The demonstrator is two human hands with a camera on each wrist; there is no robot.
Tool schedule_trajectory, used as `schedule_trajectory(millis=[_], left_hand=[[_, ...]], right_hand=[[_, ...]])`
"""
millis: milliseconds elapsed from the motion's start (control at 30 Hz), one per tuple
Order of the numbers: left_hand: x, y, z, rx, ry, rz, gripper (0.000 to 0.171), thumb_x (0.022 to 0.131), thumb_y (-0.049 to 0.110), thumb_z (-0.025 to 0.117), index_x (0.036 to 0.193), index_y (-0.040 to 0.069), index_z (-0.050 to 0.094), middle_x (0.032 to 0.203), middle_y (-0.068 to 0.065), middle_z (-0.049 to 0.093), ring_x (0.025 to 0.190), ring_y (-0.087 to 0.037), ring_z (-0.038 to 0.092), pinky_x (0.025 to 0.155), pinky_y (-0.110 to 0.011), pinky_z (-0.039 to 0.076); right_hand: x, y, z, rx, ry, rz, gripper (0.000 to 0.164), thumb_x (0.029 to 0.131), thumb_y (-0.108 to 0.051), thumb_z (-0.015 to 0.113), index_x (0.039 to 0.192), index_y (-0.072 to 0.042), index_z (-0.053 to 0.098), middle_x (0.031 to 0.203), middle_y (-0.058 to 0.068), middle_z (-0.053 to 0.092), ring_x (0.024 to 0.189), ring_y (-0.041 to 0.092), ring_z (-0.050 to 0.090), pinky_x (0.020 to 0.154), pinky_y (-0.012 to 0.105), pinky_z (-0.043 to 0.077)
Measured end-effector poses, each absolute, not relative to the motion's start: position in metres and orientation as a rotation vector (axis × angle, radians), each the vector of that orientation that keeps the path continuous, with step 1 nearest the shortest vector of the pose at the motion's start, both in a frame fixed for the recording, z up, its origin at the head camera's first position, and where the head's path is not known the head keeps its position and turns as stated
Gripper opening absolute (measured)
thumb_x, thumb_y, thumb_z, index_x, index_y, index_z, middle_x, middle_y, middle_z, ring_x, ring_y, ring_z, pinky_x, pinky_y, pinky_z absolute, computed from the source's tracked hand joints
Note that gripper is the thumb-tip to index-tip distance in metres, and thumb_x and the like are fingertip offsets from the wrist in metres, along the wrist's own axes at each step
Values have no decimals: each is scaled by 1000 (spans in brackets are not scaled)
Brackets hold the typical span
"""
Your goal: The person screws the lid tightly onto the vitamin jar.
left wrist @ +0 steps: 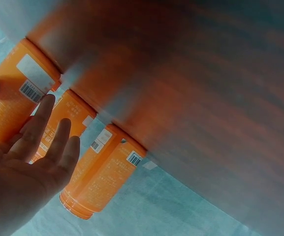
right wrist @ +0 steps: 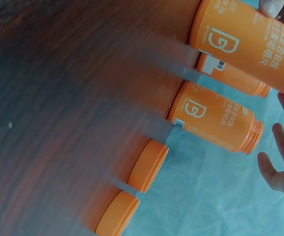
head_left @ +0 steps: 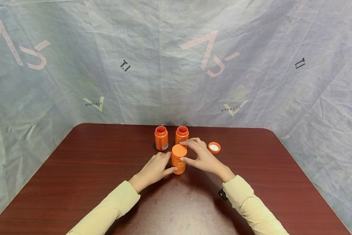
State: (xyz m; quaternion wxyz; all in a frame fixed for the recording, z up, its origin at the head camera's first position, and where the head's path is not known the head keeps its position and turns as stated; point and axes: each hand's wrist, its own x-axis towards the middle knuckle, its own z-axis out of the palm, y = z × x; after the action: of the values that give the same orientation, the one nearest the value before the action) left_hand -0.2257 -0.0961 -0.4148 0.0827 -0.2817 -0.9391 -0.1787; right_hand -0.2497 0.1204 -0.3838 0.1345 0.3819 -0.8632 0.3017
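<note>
A capped orange bottle stands upright on the table between both hands. My left hand holds its body from the left, thumb across the front. My right hand is at the bottle's orange lid, thumb and forefinger beside it; its other fingers are spread apart in the right wrist view, and firm contact cannot be told. Behind stand two lidless orange bottles, one at the left and one partly hidden by the capped bottle and right hand.
An orange lid with a white inside lies on the dark red table, right of the bottles. The right wrist view shows a second loose lid near it. A grey printed cloth hangs behind the table.
</note>
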Motion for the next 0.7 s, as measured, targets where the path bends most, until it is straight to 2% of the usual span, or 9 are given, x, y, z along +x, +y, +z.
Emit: schedule_trajectory(millis=[700], left_hand=[[-227, -94, -414, -851, -2793, -577, 54, 83, 50, 59, 117, 9, 50, 103, -5, 65, 92, -23, 55, 84, -43, 44]], right_hand=[[-249, 120, -385, 1095, -2457, 832, 51, 77, -36, 72, 120, -14, 57, 113, 0, 61, 111, 17, 44, 89, 43, 34]])
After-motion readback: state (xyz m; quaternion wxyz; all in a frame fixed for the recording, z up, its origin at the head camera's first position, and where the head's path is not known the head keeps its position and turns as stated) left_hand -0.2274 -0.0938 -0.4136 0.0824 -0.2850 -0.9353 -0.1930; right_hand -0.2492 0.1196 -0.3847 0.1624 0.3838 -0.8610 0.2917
